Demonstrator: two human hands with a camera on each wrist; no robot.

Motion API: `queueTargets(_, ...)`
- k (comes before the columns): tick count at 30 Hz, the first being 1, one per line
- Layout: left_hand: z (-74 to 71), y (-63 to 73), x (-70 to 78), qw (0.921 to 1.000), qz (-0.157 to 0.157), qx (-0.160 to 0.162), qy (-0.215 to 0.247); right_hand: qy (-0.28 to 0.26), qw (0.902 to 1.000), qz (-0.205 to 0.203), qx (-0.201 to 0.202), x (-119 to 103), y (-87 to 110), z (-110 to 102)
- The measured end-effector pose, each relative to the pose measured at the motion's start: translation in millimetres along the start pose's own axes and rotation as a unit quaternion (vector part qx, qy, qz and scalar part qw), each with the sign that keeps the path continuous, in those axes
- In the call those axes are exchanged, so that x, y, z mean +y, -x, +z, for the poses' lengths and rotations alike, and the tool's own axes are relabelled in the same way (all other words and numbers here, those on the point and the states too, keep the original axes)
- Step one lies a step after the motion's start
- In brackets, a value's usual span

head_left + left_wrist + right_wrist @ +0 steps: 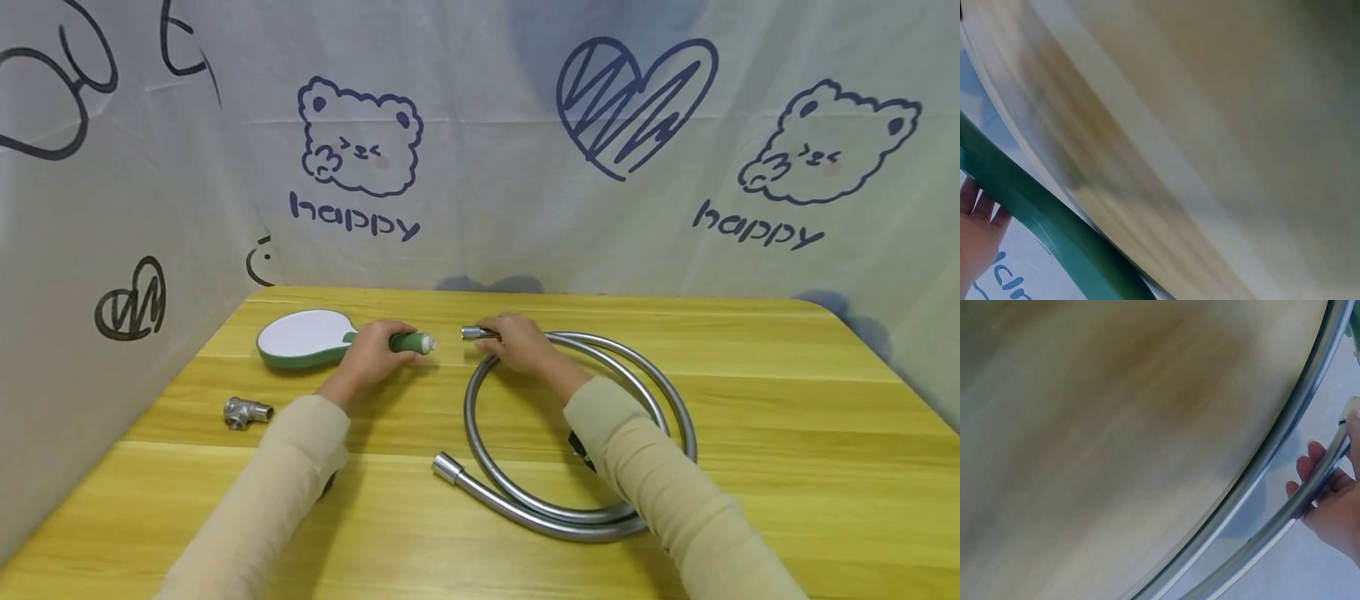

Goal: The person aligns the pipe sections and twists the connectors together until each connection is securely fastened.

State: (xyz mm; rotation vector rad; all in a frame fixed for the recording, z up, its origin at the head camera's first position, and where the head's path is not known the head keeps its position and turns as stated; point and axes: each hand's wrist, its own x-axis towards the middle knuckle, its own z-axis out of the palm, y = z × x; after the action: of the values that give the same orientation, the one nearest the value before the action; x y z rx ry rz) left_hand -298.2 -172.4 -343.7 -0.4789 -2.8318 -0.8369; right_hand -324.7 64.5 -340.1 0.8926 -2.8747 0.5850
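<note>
My left hand (372,352) grips the green handle of a shower head (305,335) with a white face. The handle's white threaded end points right, toward the hose. In the left wrist view, the fingers (984,209) lie along the green back of the shower head (1054,219). My right hand (519,340) holds a grey metal shower hose (480,417) just behind its chrome end fitting. A small gap separates that fitting from the handle's end. The right wrist view has the hose (1272,525) running through the curled fingers of the right hand (1335,494).
Most of the hose lies coiled on the wooden table (787,400), its other chrome fitting (447,467) near the front. A metal tee valve (246,412) sits at the left. Beside the right sleeve a black object (581,450) shows partly. Behind hangs a white cloth (487,167) with drawings.
</note>
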Motion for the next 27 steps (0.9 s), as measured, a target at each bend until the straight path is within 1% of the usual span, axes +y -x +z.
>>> queueTargets(7,6.3,-3.7,4.2,1.0,-0.008,0.002,0.005,-0.027,0.9995,0.016,0.009,-5.1,1.2,-2.9)
queueTargets(13,8.9,-5.3,6.9,0.9999,-0.016,-0.003,0.005,-0.073,0.9969,0.027,0.005,-6.6,2.1,-4.2)
queueTargets(18,9.8,-6.6,10.7,0.9998,-0.018,-0.006,0.005,-0.099,0.9947,0.027,0.008,-6.6,1.4,-2.3)
queueTargets(23,8.8,-8.3,12.1,0.9996,-0.016,-0.019,0.013,-0.101,0.9946,0.021,0.009,-6.7,-0.2,1.1)
queueTargets(27,5.9,-9.0,9.9,0.9994,-0.002,-0.028,0.018,-0.091,0.9958,0.008,0.008,-8.9,-1.8,1.6)
